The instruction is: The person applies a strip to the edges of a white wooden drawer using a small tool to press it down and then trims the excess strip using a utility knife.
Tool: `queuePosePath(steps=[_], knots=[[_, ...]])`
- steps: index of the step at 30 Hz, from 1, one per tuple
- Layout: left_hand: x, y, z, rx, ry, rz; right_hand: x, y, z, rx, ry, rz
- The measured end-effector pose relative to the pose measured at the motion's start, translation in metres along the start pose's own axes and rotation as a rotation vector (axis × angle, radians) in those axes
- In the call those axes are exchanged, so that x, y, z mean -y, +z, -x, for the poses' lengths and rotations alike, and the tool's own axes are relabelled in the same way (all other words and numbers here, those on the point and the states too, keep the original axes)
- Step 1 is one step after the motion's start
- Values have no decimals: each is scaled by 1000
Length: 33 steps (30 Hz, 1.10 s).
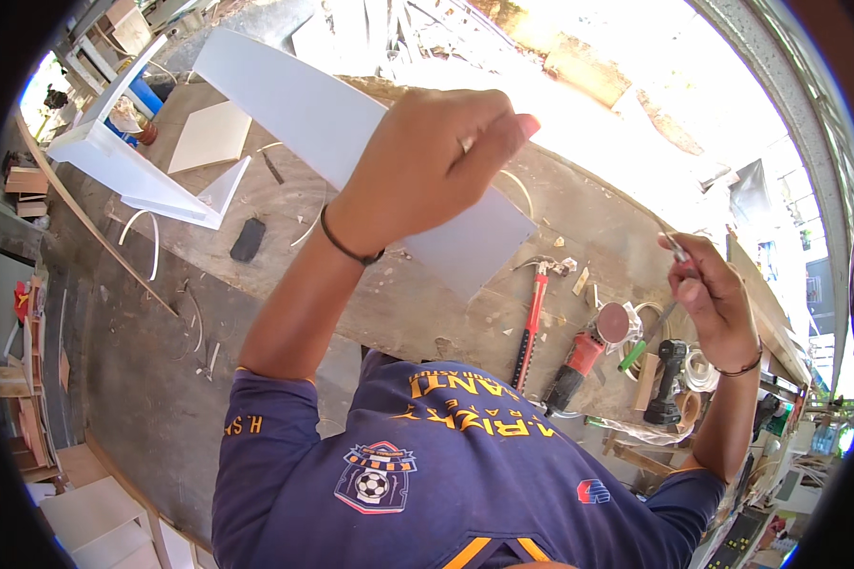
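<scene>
My left hand (432, 163) is raised over a long white board (280, 95), its fingers curled closed. Whatever it may hold is hidden inside the fist. The board lies slantwise on the worktable (389, 303), and its near end (470, 242) shows below my wrist. Off to the right, my right hand (714, 303) is closed around a small tool with a thin metal tip (676, 248) and a reddish part. Its exact kind is too small to make out. This hand is above the right end of the table, apart from the board.
A claw hammer (533, 318), a red grinder with a round disc (584, 358) and a cordless drill (669, 379) lie between my hands. At left are a white panel assembly (138, 171), a pale panel (212, 136) and a dark block (248, 240). Strip scraps (154, 242) lie about.
</scene>
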<state>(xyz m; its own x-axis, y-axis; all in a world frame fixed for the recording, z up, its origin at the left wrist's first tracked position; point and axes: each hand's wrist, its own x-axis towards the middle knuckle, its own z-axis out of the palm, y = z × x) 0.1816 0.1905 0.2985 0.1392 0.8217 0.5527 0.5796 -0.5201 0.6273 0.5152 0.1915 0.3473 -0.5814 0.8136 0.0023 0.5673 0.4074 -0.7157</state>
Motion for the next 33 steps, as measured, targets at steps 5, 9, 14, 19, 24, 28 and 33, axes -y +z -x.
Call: queuePosePath(steps=[5, 9, 14, 19, 24, 28, 33], knots=[[12, 9, -32, -107, 58, 209, 33, 12, -28, -32, -265, 433], [20, 23, -52, -282, 195, 303, 43, 12, -41, -98, -389, 704], [15, 20, -58, -216, 106, 396, 48, 4, -48, -48, -323, 832], [3, 10, -56, -162, 87, 322, 49, 1, -53, -23, -296, 804], [17, 21, -59, -162, 125, 381, 53, 4, -52, -58, -284, 784], [7, 6, -55, 0, 57, 362, 52, 11, -46, -79, -285, 777], [7, 15, -52, -84, 88, 251, 51, 13, -43, -107, -271, 813]])
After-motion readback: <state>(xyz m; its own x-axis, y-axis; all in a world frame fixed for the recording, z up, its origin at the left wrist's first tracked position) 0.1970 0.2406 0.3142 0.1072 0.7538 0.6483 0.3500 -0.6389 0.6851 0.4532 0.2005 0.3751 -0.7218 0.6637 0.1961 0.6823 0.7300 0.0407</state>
